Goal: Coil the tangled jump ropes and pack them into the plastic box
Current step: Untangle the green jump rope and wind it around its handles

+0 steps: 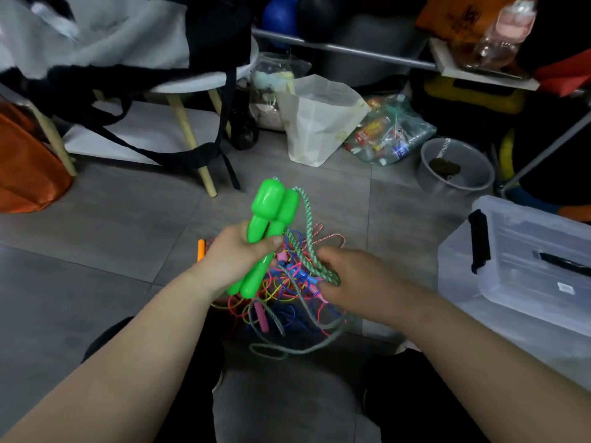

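Grey tile floor (pixel 112 235), person seated, legs at bottom of frame. Clear plastic box (pixel 463 282) at right edge, lid looks on, black latch down; it probably needs opening before anything goes in.

Tangle of ropes (pixel 287 302) lies on the floor at centre frame, just below both hands: thin blue, red and yellow cords, a pink handle (pixel 260 318), an orange handle (pixel 200 249) poking out at its left. Well apart from the box.

Green rope is the one in hand. Its two green handles (pixel 271 212) are held together side by side, upright, above the pile. Green braided cord (pixel 303 225) runs from the handle tops down to the right, then trails into the pile; a loose loop (pixel 281 350) of it lies on the floor at lower centre.

Left hand (pixel 233 254) is clenched round both handles at their narrow middle. Right hand (pixel 348 276) has its fingers closed on the braided cord, near the pile.

Step, as I judge it: freeing and coiling the green rope. To do it well:
- hold the handles paired as the anchor
- feed cord through the right hand slowly, lifting it clear of the thin cords
- stop if other ropes rise with it, and unhook them
- wrap even loops, no twists
- gather the floor loop last

Risk: yanking tightens the knot.
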A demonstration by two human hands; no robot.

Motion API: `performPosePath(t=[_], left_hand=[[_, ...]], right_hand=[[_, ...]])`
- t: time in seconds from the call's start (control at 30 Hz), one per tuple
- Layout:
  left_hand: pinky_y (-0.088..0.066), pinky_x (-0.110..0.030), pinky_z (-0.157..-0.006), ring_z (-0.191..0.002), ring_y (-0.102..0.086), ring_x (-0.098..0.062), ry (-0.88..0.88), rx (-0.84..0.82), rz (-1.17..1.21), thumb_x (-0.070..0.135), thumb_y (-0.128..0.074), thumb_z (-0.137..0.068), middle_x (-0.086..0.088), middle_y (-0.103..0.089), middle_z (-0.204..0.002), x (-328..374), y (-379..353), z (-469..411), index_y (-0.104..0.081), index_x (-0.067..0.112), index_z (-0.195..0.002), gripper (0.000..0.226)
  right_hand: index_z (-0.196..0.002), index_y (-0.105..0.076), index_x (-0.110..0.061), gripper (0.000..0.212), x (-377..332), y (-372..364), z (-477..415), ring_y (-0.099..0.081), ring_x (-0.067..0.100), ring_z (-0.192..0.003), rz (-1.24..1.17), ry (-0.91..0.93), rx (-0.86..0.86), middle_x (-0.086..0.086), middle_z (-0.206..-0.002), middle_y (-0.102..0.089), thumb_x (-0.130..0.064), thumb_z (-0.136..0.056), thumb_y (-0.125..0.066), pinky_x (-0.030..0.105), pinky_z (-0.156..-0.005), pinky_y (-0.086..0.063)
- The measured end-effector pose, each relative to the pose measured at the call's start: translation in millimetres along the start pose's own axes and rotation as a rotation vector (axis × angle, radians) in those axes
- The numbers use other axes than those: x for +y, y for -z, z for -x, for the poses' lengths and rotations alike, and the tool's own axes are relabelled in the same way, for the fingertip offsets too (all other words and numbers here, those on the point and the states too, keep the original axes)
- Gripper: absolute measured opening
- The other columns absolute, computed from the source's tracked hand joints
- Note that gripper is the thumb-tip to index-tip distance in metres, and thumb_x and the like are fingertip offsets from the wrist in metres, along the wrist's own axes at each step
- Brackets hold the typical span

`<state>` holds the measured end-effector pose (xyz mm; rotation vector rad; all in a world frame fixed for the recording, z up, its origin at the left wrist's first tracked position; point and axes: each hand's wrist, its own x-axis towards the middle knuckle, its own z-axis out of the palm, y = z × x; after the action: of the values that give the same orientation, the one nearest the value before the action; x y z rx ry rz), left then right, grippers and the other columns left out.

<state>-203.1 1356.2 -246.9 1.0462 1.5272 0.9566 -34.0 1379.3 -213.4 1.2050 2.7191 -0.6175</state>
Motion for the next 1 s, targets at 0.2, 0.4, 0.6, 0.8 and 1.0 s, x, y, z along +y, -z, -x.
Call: performPosePath(t=[0.2,0.4,0.6,0.8,1.0], left_hand=[[-0.032,-0.021,-0.052,-0.077,-0.056,-0.024,-0.08,-0.035,-0.517,0.011,-0.058,-0.084,-0.006,-0.057,-0.076,-9.3,-9.4,-12.4,-0.05,0.02,-0.077,0.014],[-0.042,-0.026,-0.079,-0.104,-0.056,-0.026,-0.061,-0.307,-0.878,0.033,-0.057,-0.086,-0.008,-0.061,-0.11,-12.9,-21.3,-9.5,-0.052,0.013,-0.113,0.034],[-0.037,-0.024,-0.071,-0.087,-0.053,-0.018,-0.188,-0.471,-0.886,0.035,-0.058,-0.085,-0.006,-0.062,-0.098,0.0,-24.9,1.9,-0.057,0.014,-0.109,0.032],[-0.042,-0.027,-0.084,-0.099,-0.058,-0.019,-0.259,-0.458,-0.734,0.032,-0.06,-0.084,-0.006,-0.065,-0.107,10.8,-19.7,9.0,-0.058,0.015,-0.114,0.034],[-0.044,-0.027,-0.082,-0.104,-0.057,-0.017,-0.3,-0.359,-0.874,0.04,-0.058,-0.084,-0.001,-0.063,-0.111,11.1,-8.2,6.5,-0.054,0.022,-0.115,0.036]], right_hand=[[-0.114,-0.045,-0.016,0.023,-5.5,-1.4,-10.0,-0.057,0.03,-0.099,0.436,0.068,0.032,0.008,-0.107,-0.061,-0.016,-0.093,-0.037,0.031,-0.065,-0.031],[-0.106,-0.059,-0.02,0.021,-9.7,31.1,-28.3,-0.059,0.024,-0.099,0.56,0.412,-0.053,0.003,-0.106,-0.063,-0.021,-0.087,-0.05,0.03,-0.064,-0.039],[-0.09,-0.06,-0.02,0.015,-5.3,58.4,-46.6,-0.059,0.025,-0.084,0.038,0.177,-0.357,-0.003,-0.081,-0.059,-0.018,-0.077,-0.068,0.03,-0.073,-0.045],[-0.076,-0.058,-0.019,0.026,20.4,52.3,-66.8,-0.059,0.004,-0.058,-0.571,0.017,-0.523,-0.007,-0.065,-0.065,0.007,-0.078,-0.059,0.016,-0.059,-0.049],[-0.075,-0.068,-0.014,0.02,41.1,54.4,-73.7,-0.057,0.004,-0.053,-0.623,-0.026,-0.481,-0.007,-0.058,-0.066,0.005,-0.077,-0.062,0.018,-0.06,-0.048]])
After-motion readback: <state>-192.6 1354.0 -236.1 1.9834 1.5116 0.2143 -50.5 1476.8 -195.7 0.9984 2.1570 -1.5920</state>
